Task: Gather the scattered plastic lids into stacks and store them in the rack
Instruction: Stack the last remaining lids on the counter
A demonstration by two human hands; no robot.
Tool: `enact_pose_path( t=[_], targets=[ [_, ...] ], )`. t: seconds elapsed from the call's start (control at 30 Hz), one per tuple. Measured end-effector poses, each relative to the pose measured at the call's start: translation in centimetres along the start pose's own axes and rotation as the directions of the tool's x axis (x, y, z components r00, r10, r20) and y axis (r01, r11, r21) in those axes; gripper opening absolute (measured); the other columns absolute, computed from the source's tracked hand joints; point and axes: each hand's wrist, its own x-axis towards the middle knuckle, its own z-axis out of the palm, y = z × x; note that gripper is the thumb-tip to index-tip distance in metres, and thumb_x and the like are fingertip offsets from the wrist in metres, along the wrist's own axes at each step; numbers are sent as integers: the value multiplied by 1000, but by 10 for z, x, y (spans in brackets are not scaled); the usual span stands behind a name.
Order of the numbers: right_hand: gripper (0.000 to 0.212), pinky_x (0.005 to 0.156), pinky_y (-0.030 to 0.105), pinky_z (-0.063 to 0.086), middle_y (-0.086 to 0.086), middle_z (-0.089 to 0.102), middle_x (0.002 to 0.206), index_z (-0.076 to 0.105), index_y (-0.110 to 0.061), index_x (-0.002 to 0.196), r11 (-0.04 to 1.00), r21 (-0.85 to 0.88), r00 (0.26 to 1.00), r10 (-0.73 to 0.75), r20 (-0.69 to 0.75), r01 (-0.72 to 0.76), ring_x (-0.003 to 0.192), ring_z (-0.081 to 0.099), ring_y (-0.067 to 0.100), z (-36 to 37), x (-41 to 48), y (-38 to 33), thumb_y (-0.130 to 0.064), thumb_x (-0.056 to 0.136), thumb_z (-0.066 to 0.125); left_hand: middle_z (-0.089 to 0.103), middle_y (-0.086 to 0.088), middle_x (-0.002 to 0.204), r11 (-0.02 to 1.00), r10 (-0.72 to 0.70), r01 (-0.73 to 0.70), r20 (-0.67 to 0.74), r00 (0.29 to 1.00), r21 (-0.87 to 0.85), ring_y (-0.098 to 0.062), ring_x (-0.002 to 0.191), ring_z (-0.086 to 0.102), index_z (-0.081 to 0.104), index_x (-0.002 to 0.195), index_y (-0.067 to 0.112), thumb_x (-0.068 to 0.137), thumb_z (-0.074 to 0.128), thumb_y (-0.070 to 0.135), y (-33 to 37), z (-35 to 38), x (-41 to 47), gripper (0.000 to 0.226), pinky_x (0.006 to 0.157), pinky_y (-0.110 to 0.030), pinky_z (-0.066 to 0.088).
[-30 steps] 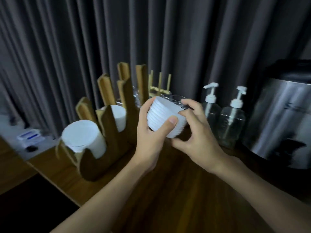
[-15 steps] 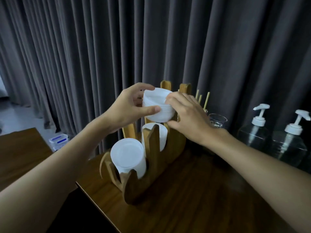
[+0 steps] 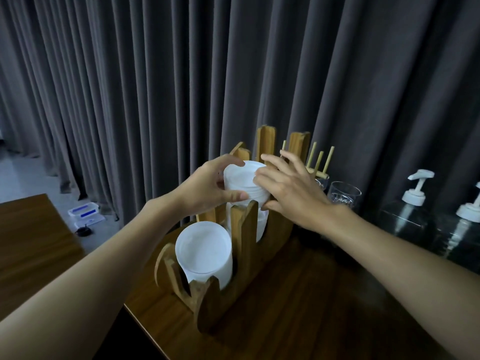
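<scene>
Lids: stack of lids (image 3: 241, 183) held above the rack (image 3: 233, 302), at the table's (image 3: 311, 294) left edge.
Left hand (image 3: 207, 185): thumb and fingers clamped on the stack.
Right hand (image 3: 288, 193): fingers spread, gripping the other side.
In the way: lower stack (image 3: 261, 224), directly beneath.
Around: glasses (image 3: 344, 193), pump bottles (image 3: 413, 203).

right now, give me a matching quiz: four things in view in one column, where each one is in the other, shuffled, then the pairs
Things
1 held lid stack
2 front lid stack
3 glass tumbler
4 blue-lidded box

Places
a on the floor by the curtain
b in the nearest slot of the wooden rack
c gripped between the left hand and the right hand
d on the table, right of the rack

Pairs: 1-c, 2-b, 3-d, 4-a
</scene>
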Motion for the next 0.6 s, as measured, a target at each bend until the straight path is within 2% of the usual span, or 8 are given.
enact_pose_path(
  t=[0.07,0.17,0.3,0.6],
  targets=[
    [43,117,56,22,5,68,119,67,-14,106,1000,-16,1000,-13,6,14,136,47,35,1,-1,-1,-31,71,86,55,4,135,998,-6,4,30,1000,62,-21,120,60,49,136,30,74,80,41,-2,0,1,70,94,-43,59],
    [37,117,59,18,1,68,118,66,-16,104,999,-25,999,-23,25,23,139,43,33,2,-2,-1,-33,75,82,56,1,134,987,-17,5,75,997,162,-21,119,60,44,140,30,82,80,32,-3,0,4,69,95,-39,58],
    [39,117,59,13,0,70,118,67,-17,107,1000,-23,999,-6,38,7,140,42,31,2,-2,0,-35,76,82,49,0,138,965,-16,-6,83,996,262,-21,120,56,41,141,31,83,80,30,-1,-2,7,71,95,-32,57],
    [34,118,58,8,-9,70,115,72,-26,107,996,-83,986,-21,163,35,142,34,27,3,-4,6,-42,78,77,59,4,133,915,-46,-47,219,975,401,-17,119,62,43,142,32,90,74,18,-7,-6,7,62,101,-35,55]
  ],
)
